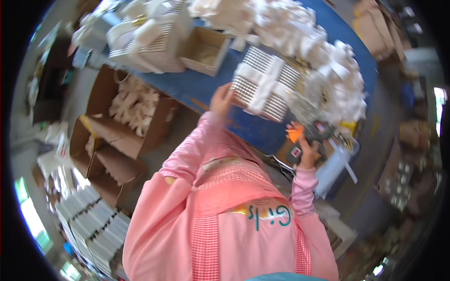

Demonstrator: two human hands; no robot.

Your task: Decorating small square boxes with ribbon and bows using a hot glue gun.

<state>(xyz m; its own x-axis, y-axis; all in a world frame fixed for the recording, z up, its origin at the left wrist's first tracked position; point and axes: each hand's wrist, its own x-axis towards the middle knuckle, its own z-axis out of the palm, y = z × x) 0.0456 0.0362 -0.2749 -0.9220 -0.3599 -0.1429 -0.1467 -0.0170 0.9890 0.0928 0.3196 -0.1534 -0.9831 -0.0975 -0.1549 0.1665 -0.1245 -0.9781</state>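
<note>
A gift box (251, 92) with shiny silver stripes and a white ribbon crossed over its top sits tilted on the blue table. At the box's near left corner, my left hand (221, 100) grips its side, with the fingers along the edge. My right hand (307, 152) is just off the box's near right corner, fingers closed round an orange piece (295, 134), perhaps part of a hand tool; blur hides its exact kind. Dark items lie close beside that hand and cannot be made out.
White ribbon bows (337, 70) heap along the table's far and right sides. More striped boxes (154, 44) and an open box (205, 49) stand at the far left. Cardboard cartons (108, 136) with white bows are left of the blue table (180, 86); stacked white boxes (93, 225) are below.
</note>
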